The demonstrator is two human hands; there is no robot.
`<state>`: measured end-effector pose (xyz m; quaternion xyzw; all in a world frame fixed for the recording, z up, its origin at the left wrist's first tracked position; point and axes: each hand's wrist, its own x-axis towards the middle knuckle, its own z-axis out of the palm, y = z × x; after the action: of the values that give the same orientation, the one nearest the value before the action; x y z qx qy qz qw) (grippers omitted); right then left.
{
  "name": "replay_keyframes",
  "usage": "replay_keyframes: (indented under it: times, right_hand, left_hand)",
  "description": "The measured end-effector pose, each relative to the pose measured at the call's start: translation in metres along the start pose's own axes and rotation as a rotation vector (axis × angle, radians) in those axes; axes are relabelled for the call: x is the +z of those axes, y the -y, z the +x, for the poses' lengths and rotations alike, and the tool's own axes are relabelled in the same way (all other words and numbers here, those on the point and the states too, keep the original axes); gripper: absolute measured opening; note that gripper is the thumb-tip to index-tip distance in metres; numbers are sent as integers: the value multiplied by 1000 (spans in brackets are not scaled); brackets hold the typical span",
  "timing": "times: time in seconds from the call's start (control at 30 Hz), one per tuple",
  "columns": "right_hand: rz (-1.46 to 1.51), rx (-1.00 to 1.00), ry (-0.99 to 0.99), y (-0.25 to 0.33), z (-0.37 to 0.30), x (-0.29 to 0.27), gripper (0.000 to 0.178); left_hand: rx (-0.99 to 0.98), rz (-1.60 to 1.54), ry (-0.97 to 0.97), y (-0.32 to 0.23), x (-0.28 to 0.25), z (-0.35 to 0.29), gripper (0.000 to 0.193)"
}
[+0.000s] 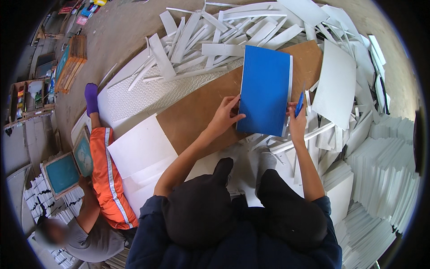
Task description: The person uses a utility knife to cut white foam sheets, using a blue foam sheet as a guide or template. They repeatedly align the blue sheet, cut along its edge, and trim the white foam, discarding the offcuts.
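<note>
A blue ribbed sheet is held up in front of me, over a brown board, with a white edge showing along its right side. My left hand grips the sheet's lower left edge, thumb across its face. At the lower right edge is my right hand, closed around a blue-handled cutting tool whose thin pointed blade sticks up. Fingers of that hand also meet the sheet's edge. Whether the tool is a knife or scissors, I cannot tell.
Beneath lies the brown board, with a white sheet at left. White offcuts heap up beyond; white stacks stand at right. At lower left sits another person, an orange-trousered leg stretched forward, one hand by framed screens.
</note>
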<state>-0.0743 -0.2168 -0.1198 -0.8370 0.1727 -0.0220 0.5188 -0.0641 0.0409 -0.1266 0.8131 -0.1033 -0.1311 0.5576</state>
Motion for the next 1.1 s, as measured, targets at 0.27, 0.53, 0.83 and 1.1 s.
replay_keyframes:
  times: [0.27,0.53,0.83,1.1]
  right_hand:
    - [-146,-121,-20,-12,-2,9,14]
    - [-115,-94,7,-9,1,8,16]
    - [-155,-149,21,-15,1,11,17]
    - [-157,-215,10,-21,-1,16,21]
  left_hand:
    - [77,256,9,-14,5,-10,85]
    - [290,574,120,-27,22,-10,113]
    - [245,388,80,-19,20,-9,119]
    - [265,386,50,-5,24,-10,123]
